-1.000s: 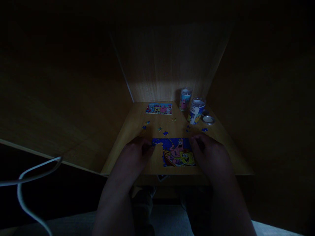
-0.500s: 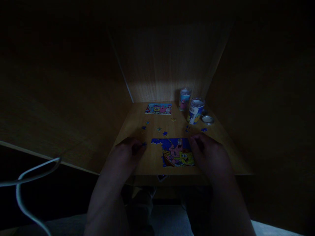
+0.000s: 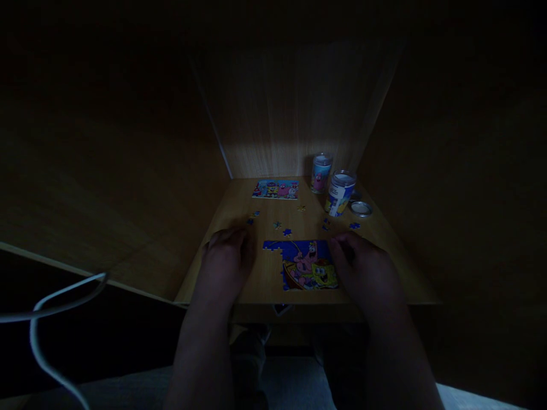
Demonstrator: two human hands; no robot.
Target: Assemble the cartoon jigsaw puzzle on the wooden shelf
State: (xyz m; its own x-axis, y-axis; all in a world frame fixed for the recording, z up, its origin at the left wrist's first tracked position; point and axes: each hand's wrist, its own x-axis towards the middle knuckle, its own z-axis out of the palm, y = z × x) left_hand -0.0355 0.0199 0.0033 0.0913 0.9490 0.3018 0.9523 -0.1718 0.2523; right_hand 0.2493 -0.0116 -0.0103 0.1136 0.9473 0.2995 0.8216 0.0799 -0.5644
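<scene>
A partly assembled cartoon jigsaw puzzle (image 3: 305,263) lies near the front of a small wooden desk (image 3: 265,285). My right hand (image 3: 363,267) rests against the puzzle's right edge, its fingers curled at the top right corner. To the left of the puzzle, my left hand (image 3: 224,256) lies on the bare desk, fingers bent forward toward several loose blue pieces (image 3: 253,217). The light is too dim to show whether either hand holds a piece.
A finished small puzzle (image 3: 276,189) lies at the back of the desk. Two printed cans (image 3: 339,193) and a round lid (image 3: 361,208) stand at the back right. Wooden panels wall in the desk. A white cable (image 3: 47,307) hangs at the left.
My left hand has drawn away from the puzzle's top left corner, out to the left and then forward toward the loose pieces. My right hand has stayed in place.
</scene>
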